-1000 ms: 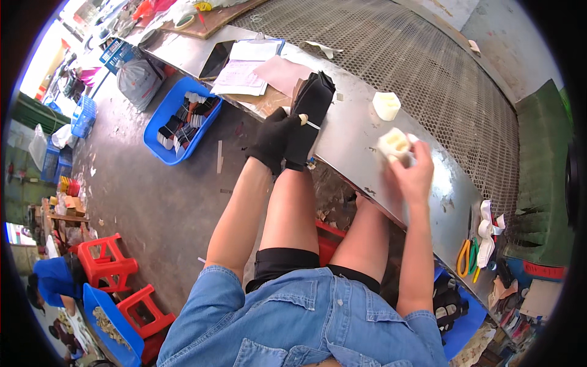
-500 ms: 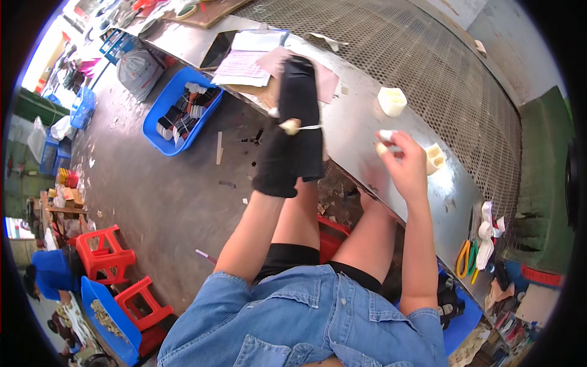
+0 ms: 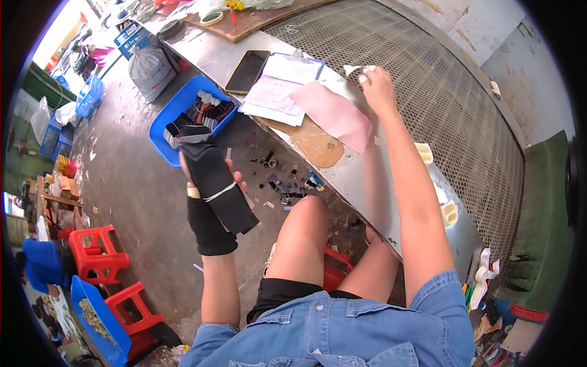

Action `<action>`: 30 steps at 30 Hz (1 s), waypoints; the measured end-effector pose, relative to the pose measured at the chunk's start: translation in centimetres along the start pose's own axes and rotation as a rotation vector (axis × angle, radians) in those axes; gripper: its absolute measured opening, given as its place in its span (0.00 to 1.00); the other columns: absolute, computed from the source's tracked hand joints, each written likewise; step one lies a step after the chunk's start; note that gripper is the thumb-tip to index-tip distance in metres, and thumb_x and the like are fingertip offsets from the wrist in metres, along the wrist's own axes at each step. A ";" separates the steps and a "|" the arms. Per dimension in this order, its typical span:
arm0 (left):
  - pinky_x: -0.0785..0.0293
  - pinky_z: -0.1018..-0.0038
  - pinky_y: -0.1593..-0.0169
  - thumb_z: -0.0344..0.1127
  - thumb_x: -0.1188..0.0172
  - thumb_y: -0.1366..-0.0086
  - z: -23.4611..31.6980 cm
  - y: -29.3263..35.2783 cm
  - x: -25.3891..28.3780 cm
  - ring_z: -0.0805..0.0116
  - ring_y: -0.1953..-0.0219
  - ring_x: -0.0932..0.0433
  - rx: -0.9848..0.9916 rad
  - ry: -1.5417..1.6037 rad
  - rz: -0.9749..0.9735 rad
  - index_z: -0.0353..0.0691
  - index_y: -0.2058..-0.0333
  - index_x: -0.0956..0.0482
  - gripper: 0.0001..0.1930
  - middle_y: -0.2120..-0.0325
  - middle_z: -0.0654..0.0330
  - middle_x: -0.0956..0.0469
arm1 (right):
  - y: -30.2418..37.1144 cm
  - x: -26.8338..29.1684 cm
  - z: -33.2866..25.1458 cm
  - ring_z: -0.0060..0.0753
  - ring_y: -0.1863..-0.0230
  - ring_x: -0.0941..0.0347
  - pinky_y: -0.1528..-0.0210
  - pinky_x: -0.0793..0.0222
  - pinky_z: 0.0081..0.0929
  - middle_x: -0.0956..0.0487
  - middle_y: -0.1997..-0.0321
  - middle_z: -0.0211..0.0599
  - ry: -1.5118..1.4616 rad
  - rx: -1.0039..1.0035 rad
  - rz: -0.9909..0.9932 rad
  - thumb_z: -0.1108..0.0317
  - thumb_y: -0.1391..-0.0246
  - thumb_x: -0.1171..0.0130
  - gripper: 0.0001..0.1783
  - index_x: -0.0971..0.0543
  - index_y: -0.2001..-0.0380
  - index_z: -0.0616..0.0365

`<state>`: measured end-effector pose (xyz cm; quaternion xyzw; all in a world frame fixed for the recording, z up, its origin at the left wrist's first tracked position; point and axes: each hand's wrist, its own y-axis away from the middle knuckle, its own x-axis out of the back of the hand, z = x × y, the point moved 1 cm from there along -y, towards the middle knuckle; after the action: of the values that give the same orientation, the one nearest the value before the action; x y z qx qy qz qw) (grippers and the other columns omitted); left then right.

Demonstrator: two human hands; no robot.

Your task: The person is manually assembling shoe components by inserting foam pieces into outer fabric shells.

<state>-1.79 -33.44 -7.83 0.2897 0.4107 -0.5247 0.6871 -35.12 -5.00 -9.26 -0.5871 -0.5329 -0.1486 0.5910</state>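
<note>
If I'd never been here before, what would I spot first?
Probably the long black bundle with a white band around it, in the person's left hand. Next, the bright blue tub behind it, and the pink sheet lying on the metal table.

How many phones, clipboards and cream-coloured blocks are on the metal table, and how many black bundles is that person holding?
Phone on the metal table: 1
Clipboard on the table: 1
Cream-coloured blocks on the table: 2
Black bundle in the left hand: 1
Total: 5
</note>
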 end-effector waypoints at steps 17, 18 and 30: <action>0.25 0.66 0.47 0.55 0.56 0.31 -11.1 1.6 -7.8 0.57 0.48 0.25 0.398 -0.042 -0.178 0.29 0.39 0.39 0.34 0.46 0.48 0.29 | 19.6 17.4 -10.0 0.18 0.68 0.25 0.64 0.30 0.17 0.21 0.65 0.29 -0.971 -0.466 -0.395 0.73 0.43 0.44 0.13 0.22 0.55 0.65; 0.26 0.67 0.46 0.52 0.54 0.30 -12.3 2.5 -8.3 0.58 0.47 0.26 0.418 -0.048 -0.163 0.30 0.39 0.39 0.32 0.46 0.49 0.29 | 20.4 18.2 -10.3 0.17 0.69 0.26 0.66 0.32 0.15 0.21 0.66 0.29 -1.027 -0.465 -0.341 0.74 0.44 0.42 0.09 0.21 0.59 0.64; 0.29 0.81 0.61 0.42 0.55 0.28 -19.4 10.9 -13.4 0.80 0.60 0.27 0.571 -0.383 -0.149 0.39 0.39 0.38 0.23 0.57 0.66 0.26 | 26.7 23.7 -8.6 0.17 0.74 0.27 0.72 0.31 0.16 0.19 0.73 0.31 -0.861 -0.561 0.025 0.70 0.58 0.28 0.14 0.20 0.69 0.65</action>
<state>2.14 -7.78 -6.12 0.3360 0.1310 -0.7118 0.6027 -0.57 5.46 -2.28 -0.7374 -0.6604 -0.0235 0.1397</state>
